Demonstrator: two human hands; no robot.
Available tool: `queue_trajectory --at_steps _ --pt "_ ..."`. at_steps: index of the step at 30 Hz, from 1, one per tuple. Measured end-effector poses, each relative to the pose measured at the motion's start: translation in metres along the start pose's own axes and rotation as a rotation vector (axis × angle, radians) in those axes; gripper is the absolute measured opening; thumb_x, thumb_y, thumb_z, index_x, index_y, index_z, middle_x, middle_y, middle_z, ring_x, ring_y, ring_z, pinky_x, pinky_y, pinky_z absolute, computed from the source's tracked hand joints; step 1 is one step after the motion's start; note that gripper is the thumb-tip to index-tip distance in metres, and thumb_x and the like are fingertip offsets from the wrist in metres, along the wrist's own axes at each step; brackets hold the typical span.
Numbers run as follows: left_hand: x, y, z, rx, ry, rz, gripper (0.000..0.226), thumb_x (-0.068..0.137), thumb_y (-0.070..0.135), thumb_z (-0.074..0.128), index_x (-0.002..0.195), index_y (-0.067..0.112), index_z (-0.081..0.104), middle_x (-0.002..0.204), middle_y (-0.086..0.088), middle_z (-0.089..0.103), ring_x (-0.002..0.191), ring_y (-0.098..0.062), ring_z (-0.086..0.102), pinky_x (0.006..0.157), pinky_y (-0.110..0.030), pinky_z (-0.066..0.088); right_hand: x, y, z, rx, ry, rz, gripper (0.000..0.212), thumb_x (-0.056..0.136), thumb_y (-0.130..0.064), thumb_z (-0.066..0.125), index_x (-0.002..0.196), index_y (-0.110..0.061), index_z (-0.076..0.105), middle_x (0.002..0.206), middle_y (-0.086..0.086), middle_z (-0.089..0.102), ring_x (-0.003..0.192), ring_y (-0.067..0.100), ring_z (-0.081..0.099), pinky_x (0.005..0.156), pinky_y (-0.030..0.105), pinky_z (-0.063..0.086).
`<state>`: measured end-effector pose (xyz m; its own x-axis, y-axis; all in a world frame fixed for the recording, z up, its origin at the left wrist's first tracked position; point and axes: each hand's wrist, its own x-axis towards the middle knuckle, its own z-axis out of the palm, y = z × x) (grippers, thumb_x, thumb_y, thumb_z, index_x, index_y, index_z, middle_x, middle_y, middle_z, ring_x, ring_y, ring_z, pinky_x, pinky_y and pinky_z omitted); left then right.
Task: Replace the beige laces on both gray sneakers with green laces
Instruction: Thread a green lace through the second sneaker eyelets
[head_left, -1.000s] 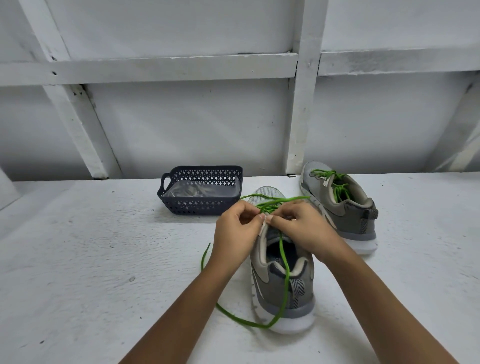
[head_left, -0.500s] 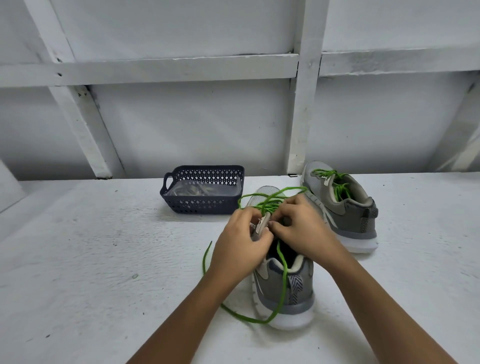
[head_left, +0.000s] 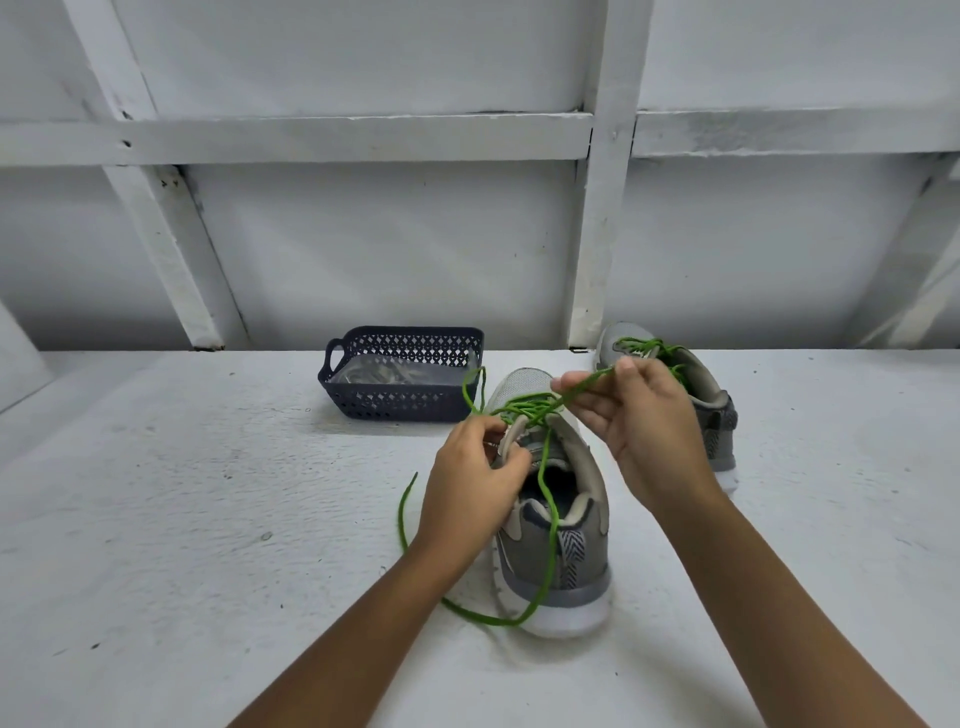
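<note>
Right hand (head_left: 644, 415) pinches green lace (head_left: 525, 404), strand taut toward 1 o'clock. Left hand (head_left: 467, 488) grips the eyelet flap of near sneaker (head_left: 561, 561), mid-table. Far sneaker (head_left: 711, 415), 1 o'clock, already green-laced. Advice: pull steadily, left bracing, lace untwisted, loose tail unsnagged.

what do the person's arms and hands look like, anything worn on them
The left hand and right hand are bare: no gloves, rings or watch show. The left forearm and right forearm are bare too, with no sleeve in view. The fingernails that show look short and unpainted.
</note>
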<state>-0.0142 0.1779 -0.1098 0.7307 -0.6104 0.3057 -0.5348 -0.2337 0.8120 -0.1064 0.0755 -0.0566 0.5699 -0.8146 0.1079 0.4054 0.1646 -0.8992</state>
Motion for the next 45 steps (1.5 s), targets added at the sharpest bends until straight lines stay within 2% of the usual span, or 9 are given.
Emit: queue_trajectory --at_steps 4,8,14,21,26,30,35,38,45 --pt "-0.001 -0.001 0.001 -0.016 0.018 -0.005 0.014 0.084 0.022 0.062 0.096 0.025 0.055 0.096 0.006 0.06 0.082 -0.001 0.054 0.065 -0.011 0.04 0.002 -0.012 -0.005 -0.101 -0.048 0.088 0.023 0.103 -0.017 0.033 0.081 -0.014 0.041 0.053 0.002 0.046 0.04 0.011 0.043 0.045 0.027 0.05" --pt "-0.002 -0.002 0.002 -0.03 0.025 -0.01 0.013 0.086 0.023 0.06 0.098 0.024 0.057 0.095 0.007 0.061 0.082 -0.002 0.055 0.062 -0.01 0.04 0.002 -0.026 -0.026 -0.868 -0.351 0.242 0.023 0.098 -0.017 0.046 0.076 -0.014 0.052 0.051 -0.002 0.044 0.04 0.01 0.034 0.038 0.019 0.032" --pt "-0.002 -0.004 0.005 -0.044 0.06 0.015 0.014 0.086 0.021 0.06 0.1 0.022 0.06 0.095 0.005 0.062 0.082 -0.003 0.056 0.064 -0.013 0.041 -0.005 -0.042 -0.02 -1.399 -0.506 -0.07 0.019 0.097 -0.031 0.048 0.092 -0.019 0.062 0.082 -0.002 0.061 0.074 0.014 0.062 0.063 0.027 0.047" --pt "-0.002 -0.008 0.006 -0.021 0.085 0.066 0.022 0.088 0.019 0.06 0.109 0.013 0.063 0.102 0.0 0.061 0.089 -0.009 0.057 0.076 -0.021 0.046 0.014 0.009 0.007 -1.712 -0.525 -0.332 0.028 0.091 -0.033 0.055 0.112 -0.018 0.067 0.119 0.006 0.05 0.112 0.027 0.043 0.095 0.04 0.04" --pt "-0.002 -0.008 0.005 -0.039 0.085 0.064 0.019 0.089 0.02 0.059 0.107 0.016 0.062 0.102 0.002 0.06 0.088 -0.007 0.057 0.074 -0.018 0.046 0.016 0.018 -0.003 -1.368 -0.431 -0.387 0.013 0.089 -0.021 0.059 0.087 -0.016 0.07 0.104 0.0 0.064 0.101 0.024 0.054 0.089 0.04 0.044" --pt "-0.003 -0.01 0.006 -0.051 0.087 0.063 0.016 0.089 0.02 0.059 0.104 0.017 0.062 0.1 0.002 0.06 0.088 -0.007 0.058 0.076 -0.025 0.048 0.006 -0.005 -0.014 -0.721 -0.396 -0.089 0.026 0.09 -0.007 0.053 0.067 -0.018 0.059 0.091 0.009 0.072 0.088 0.015 0.063 0.081 0.028 0.048" --pt "-0.003 -0.011 0.007 -0.071 0.091 0.057 0.011 0.089 0.021 0.059 0.099 0.02 0.062 0.098 0.005 0.06 0.086 -0.004 0.057 0.072 -0.019 0.046 0.0 -0.039 -0.026 -0.337 -0.533 0.103 0.024 0.077 -0.016 0.045 0.053 -0.013 0.046 0.047 0.003 0.044 0.05 0.018 0.046 0.066 0.031 0.047" --pt "-0.003 -0.01 0.008 -0.095 0.089 0.053 0.009 0.088 0.021 0.059 0.096 0.025 0.06 0.097 0.006 0.061 0.086 -0.003 0.057 0.072 -0.021 0.048 -0.001 -0.046 -0.029 -0.732 -0.572 0.086 0.029 0.087 -0.029 0.056 0.06 -0.018 0.057 0.044 -0.002 0.048 0.046 0.016 0.048 0.068 0.045 0.05" --pt "-0.002 -0.014 0.009 -0.095 0.09 0.064 0.012 0.089 0.026 0.06 0.099 0.021 0.062 0.097 0.006 0.062 0.088 -0.007 0.059 0.075 -0.031 0.052 0.001 -0.009 0.002 -1.566 -0.488 -0.309 0.026 0.09 -0.041 0.057 0.1 -0.022 0.07 0.085 -0.007 0.046 0.091 0.016 0.054 0.075 0.03 0.045"
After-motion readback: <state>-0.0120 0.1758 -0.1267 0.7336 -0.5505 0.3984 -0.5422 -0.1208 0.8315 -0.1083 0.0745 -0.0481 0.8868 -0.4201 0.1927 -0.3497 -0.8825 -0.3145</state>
